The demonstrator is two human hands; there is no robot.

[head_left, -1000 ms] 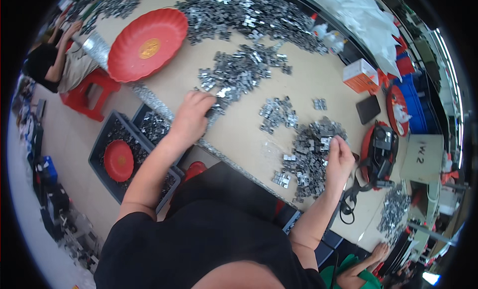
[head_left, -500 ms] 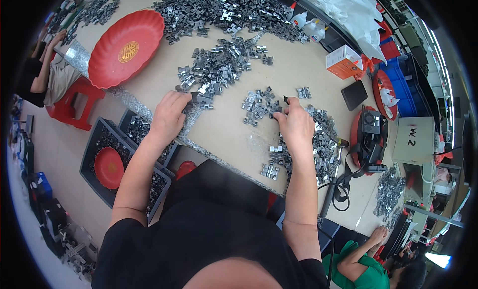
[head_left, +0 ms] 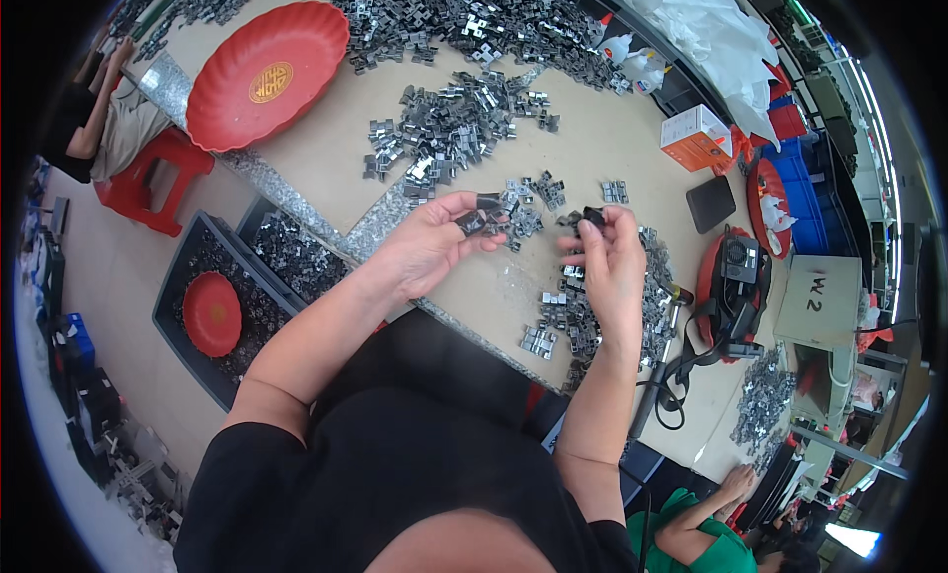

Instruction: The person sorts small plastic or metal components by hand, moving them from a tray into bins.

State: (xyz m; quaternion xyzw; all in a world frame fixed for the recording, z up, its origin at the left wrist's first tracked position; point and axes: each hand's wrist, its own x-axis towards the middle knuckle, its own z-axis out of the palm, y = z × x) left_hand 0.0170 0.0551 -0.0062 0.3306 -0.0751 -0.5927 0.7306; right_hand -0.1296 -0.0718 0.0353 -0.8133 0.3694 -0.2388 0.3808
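Observation:
My left hand (head_left: pixel 427 245) is over the table's middle, thumb and fingers pinched on a small shiny metal clip-like part (head_left: pixel 476 223). Facing it, a short gap away, my right hand (head_left: pixel 614 262) grips a small dark metal part (head_left: pixel 569 220), partly hidden by the fingers. Something black covers the index fingertip of each hand. Beneath and between the hands lies a small group of silver metal parts (head_left: pixel 523 221). A larger pile of the same parts (head_left: pixel 454 129) spreads beyond my left hand, and another pile (head_left: pixel 657 316) lies beside my right wrist.
A red scalloped tray (head_left: pixel 227 89) rests at the table's left. Grey bins (head_left: pixel 188 247) with parts stand below. To the right are an orange-white box (head_left: pixel 691 139), a black pad (head_left: pixel 709 204), a hammer-like tool (head_left: pixel 657 376) and a cable. Co-workers sit at both sides.
My left hand has moved right from the pile's near edge toward the middle, now with a metal part in its fingers. My right hand has lifted from the small group with a part.

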